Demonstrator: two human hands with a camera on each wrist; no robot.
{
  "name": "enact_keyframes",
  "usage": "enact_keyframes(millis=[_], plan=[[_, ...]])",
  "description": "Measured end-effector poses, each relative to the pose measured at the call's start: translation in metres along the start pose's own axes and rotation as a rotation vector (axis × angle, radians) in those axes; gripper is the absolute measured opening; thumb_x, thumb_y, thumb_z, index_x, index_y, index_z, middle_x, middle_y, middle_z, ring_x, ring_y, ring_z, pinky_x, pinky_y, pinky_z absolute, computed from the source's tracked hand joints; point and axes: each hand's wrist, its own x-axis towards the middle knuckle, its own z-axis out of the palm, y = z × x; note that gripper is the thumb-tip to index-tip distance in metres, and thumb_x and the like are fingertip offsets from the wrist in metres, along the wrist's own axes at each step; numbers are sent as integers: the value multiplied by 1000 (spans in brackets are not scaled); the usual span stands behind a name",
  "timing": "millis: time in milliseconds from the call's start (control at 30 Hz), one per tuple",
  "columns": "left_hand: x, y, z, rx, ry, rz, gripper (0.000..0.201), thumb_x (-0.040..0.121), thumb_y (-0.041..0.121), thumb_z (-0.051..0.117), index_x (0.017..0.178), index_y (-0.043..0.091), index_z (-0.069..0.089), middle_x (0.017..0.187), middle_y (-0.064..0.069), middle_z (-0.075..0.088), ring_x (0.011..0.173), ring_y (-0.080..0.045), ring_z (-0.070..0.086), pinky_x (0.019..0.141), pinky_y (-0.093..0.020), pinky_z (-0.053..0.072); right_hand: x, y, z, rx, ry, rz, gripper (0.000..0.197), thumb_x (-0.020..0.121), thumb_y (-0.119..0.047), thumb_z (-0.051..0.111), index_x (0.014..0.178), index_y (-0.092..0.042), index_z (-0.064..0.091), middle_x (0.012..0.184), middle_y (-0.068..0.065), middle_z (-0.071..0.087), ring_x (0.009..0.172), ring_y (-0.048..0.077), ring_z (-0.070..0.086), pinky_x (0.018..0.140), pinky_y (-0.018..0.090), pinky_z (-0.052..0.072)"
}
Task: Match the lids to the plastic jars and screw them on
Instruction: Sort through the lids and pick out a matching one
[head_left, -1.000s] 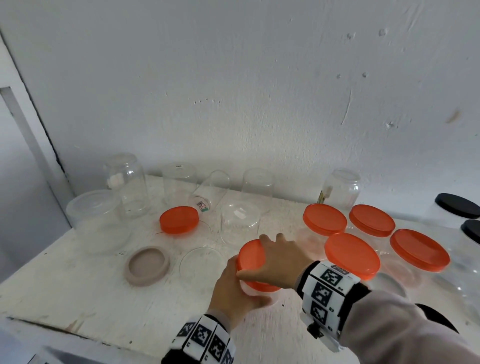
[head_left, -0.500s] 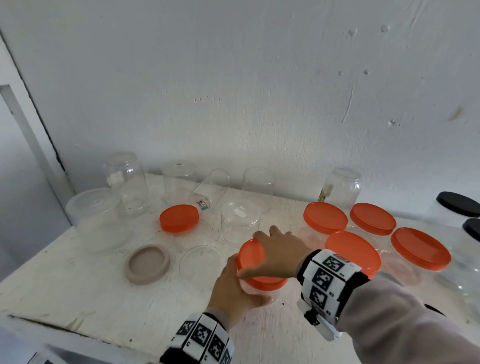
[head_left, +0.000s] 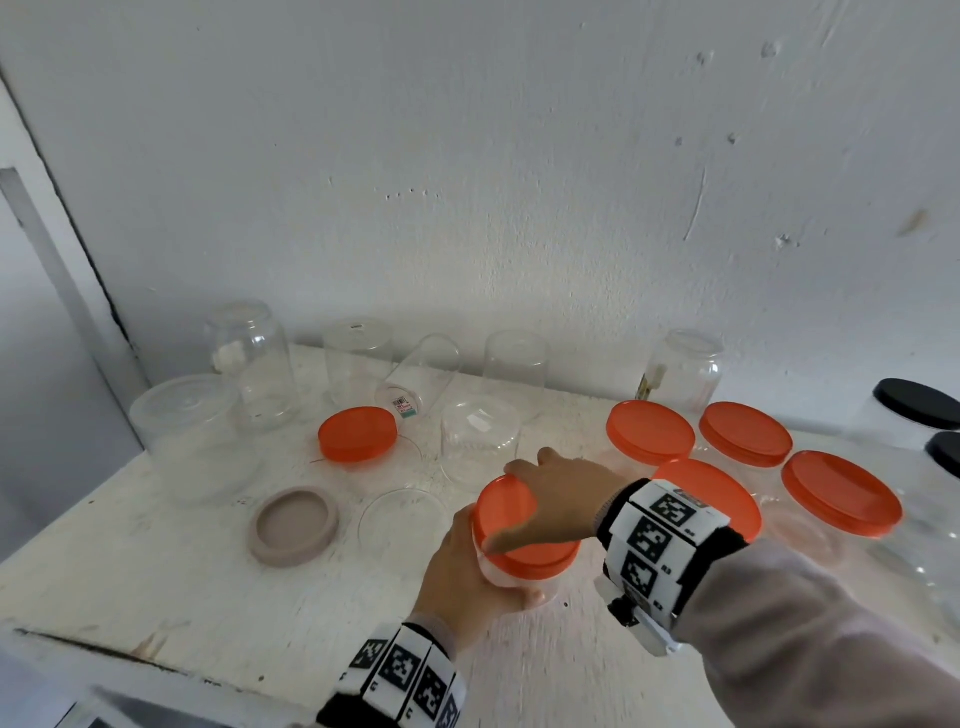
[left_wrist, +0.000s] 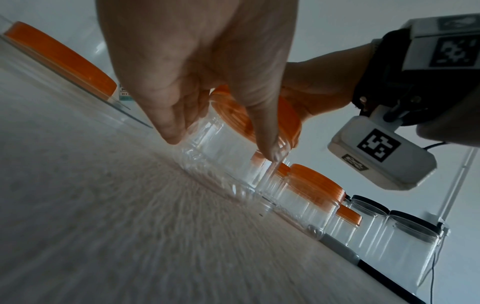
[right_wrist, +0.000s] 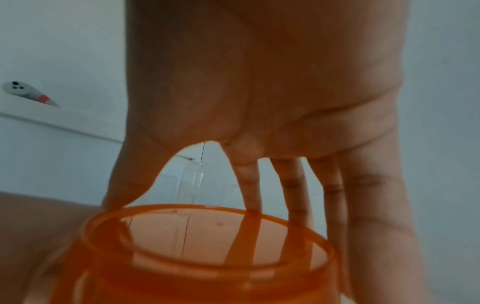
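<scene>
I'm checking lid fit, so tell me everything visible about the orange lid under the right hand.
The orange lid is round, translucent plastic with a flat top and a short skirt. It sits on a small clear jar standing on the white table. The right hand grips it from above, fingers spread around the rim; the left hand holds the jar below. How far it is threaded cannot be told.

The right hand (head_left: 558, 499) hides part of the orange lid (head_left: 511, 525); black-lidded jars (head_left: 917, 410) are cut off at the edge

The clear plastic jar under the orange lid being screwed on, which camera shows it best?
The left wrist view: the clear plastic jar shows its whole wall between the left hand's fingers. The head view shows only a sliver; the right wrist view shows just the orange lid.
</scene>
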Motion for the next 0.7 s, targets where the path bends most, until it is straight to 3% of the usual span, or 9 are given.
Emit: enact_keyframes(millis=[133,200,467,633,700], plan=[[0,1,0,8,-10,-12,99,55,32,89,135,26,31,127,9,49,115,-12,50,100,-35,45,-3,2,-8,13,-107,-76,111,59,-69,73,146,-49,6,148,-7,23,135,25,26,102,54,37],[1,1,0,21,-9,-15,98,56,32,89,135,26,30,127,9,49,115,-12,50,100,-35,45,-4,3,-9,16,-113,-118,106,62,-61,76,144,-52,9,146,-10,24,134,23,25,101,53,38],[0,2,0,25,-3,-12,99,56,31,89,136,23,30,128,6,50,116,-14,50,100,-34,46,-2,0,1,-29,6,-30,110,55,-87,57,145,-40,16,142,-2,32,127,29,39,96,47,42],[0,3,-1,38,-12,-9,101,58,32,88,137,21,27,132,5,46,119,-16,48,101,-36,45,-3,3,-4,-12,-88,-120,110,57,-64,76,143,-51,8,145,-9,25,131,24,28,97,52,41],[0,3,0,39,-8,-15,102,57,33,88,137,22,27,132,5,46,120,-15,47,101,-36,44,-3,4,-3,-7,-69,-126,108,57,-65,75,142,-51,11,142,-10,28,128,23,31,96,49,42]])
